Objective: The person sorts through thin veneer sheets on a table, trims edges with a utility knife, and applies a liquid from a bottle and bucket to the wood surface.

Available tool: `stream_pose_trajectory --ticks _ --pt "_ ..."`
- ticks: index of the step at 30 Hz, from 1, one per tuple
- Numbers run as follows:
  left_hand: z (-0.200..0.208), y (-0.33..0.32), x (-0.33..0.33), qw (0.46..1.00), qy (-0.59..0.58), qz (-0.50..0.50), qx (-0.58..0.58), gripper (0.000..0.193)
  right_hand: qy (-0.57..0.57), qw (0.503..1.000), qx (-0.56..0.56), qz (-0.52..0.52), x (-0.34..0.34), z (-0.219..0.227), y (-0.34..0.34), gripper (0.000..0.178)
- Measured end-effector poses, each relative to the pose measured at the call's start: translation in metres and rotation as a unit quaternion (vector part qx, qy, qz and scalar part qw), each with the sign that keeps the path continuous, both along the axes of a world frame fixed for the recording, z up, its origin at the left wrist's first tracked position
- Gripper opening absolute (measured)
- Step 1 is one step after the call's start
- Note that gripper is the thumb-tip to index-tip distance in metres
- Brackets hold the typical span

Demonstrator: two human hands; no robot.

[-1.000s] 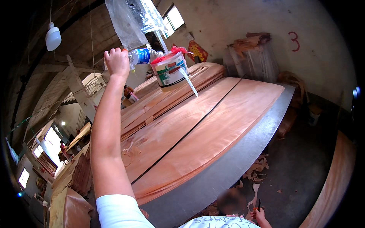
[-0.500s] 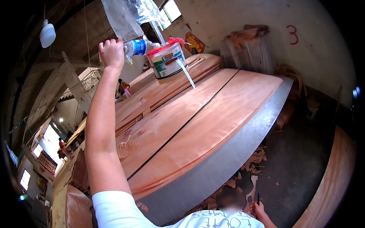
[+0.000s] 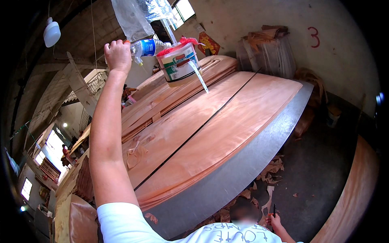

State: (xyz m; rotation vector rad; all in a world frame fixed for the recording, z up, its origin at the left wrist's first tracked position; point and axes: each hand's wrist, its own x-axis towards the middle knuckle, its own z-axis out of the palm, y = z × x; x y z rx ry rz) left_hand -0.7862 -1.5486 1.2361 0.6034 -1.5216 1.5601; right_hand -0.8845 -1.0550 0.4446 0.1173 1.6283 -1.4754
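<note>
My left arm is stretched up, and my left hand (image 3: 118,56) is closed around the base end of a clear plastic bottle (image 3: 148,47) with a blue label. The bottle lies nearly level, its neck pointing right against a hanging white bucket (image 3: 178,65) with red plastic film at its rim. Something orange shows at the thumb. Low in view, my right hand (image 3: 275,221) is closed on a slim black tool (image 3: 274,209) that points up; its exact kind is too small to tell. Orange also shows on those fingers.
Thin wood veneer sheets (image 3: 227,117) are stacked on a grey metal-edged table (image 3: 227,198), crossed by a black strip (image 3: 198,128). Veneer scraps (image 3: 269,172) litter the floor. Clear plastic sheeting (image 3: 131,20) hangs above. A white bottle (image 3: 51,33) hangs at upper left.
The left hand and bottle have shifted very slightly left. The bucket sits a little higher in view. Both hands keep their grip.
</note>
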Motion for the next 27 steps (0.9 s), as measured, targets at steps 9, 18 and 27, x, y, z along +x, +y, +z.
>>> stream_pose_trajectory --ticks 9,18,27 --pt "0.000 -0.001 0.001 1.000 -0.005 -0.002 0.000 0.013 0.017 1.000 0.016 0.015 0.010 -0.001 0.003 0.017" --pt "-0.002 -0.005 -0.003 1.000 0.001 -0.007 0.007 0.013 0.017 1.000 0.022 0.007 0.010 -0.011 0.003 0.019" --pt "-0.001 -0.007 -0.005 1.000 0.003 -0.003 0.007 0.014 -0.010 0.999 0.030 -0.005 0.006 -0.013 0.001 0.018"
